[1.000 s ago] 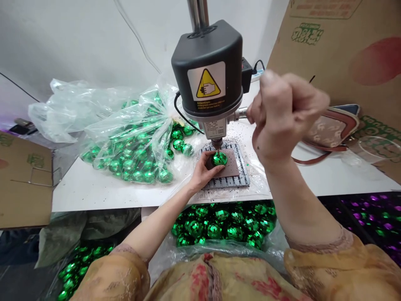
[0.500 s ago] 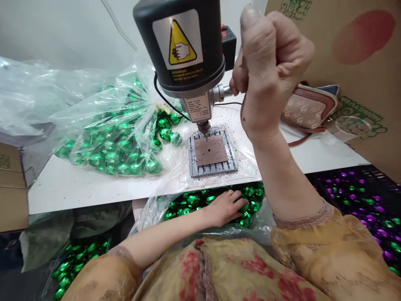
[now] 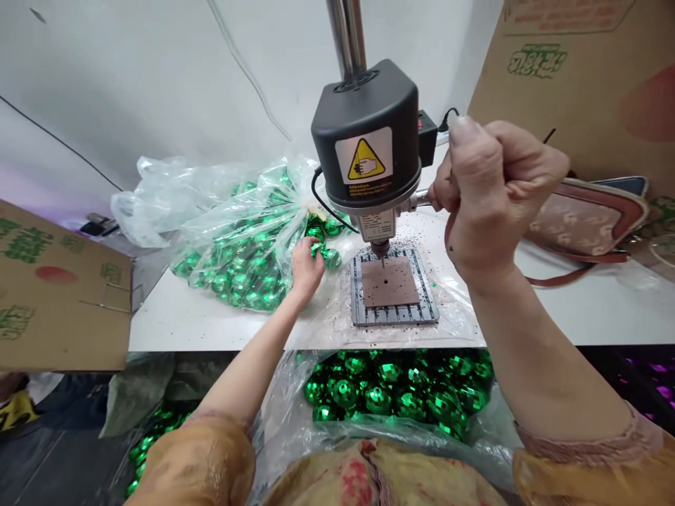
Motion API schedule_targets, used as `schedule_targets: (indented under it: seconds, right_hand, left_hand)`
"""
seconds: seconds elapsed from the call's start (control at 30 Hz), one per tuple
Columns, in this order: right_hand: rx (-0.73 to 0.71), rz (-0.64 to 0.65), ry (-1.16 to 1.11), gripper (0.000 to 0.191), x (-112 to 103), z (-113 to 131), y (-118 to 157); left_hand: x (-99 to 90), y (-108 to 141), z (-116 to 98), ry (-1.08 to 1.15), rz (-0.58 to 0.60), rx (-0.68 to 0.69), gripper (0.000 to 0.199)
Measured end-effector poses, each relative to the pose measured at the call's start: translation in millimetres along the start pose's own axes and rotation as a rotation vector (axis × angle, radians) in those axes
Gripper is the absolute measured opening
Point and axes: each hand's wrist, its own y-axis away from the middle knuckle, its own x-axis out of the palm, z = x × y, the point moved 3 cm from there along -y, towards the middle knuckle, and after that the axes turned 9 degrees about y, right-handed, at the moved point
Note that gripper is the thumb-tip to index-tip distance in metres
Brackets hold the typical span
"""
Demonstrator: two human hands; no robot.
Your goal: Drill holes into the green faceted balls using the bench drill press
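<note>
My left hand [image 3: 306,269] is at the mouth of a clear plastic bag [image 3: 232,239] on the table, its fingers curled round a shiny green faceted ball [image 3: 318,249]. More green balls fill the bag. At the right, my right hand [image 3: 488,190] is closed on the handle [image 3: 422,199] of a small black drill press [image 3: 369,133]. Below the drill bit lies a brown square pad [image 3: 391,281] with a dark hole, on a grooved metal base [image 3: 357,315] strewn with dark specks.
An open bag of green balls [image 3: 390,393] lies below the table's front edge. A patterned handbag [image 3: 574,218] rests at the right. Cardboard boxes [image 3: 559,105] stand on both sides. A crate of purple balls [image 3: 654,379] is low at the right.
My left hand has moved from the open bag of green balls below the table up to the bag on the table. My right hand stays on the handle. The view has shifted.
</note>
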Motion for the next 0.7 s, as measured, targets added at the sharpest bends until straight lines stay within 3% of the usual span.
schedule_targets:
  seconds: [0.07,0.13,0.3,0.37,0.47,0.57,0.7]
  right_hand:
    - [-0.006,-0.009,-0.007,0.055,0,1,1]
    - [-0.014,-0.002,-0.025,0.054,-1,2,2]
    - [-0.012,0.008,-0.038,0.051,-1,5,3]
    - [-0.031,-0.004,-0.048,0.051,-1,4,3]
    - [-0.055,-0.012,-0.049,0.050,-1,3,3]
    - [-0.053,-0.005,-0.040,0.049,-1,2,3]
    - [-0.050,-0.003,-0.010,0.050,-2,2,4]
  left_hand:
    - [8.4,-17,16,-0.178,0.207,-0.032,0.034]
    - [17.2,-17,23,-0.300,0.350,-0.020,0.043]
    - [29.8,3,19,-0.410,0.388,0.088,0.081]
    - [34.2,3,17,-0.398,0.416,0.178,0.081]
    - [40.2,-3,16,-0.331,0.489,0.283,0.066]
    - [39.9,-9,16,-0.220,0.449,0.278,0.050]
    - [24.1,-9,15,0.153,0.166,0.143,0.042]
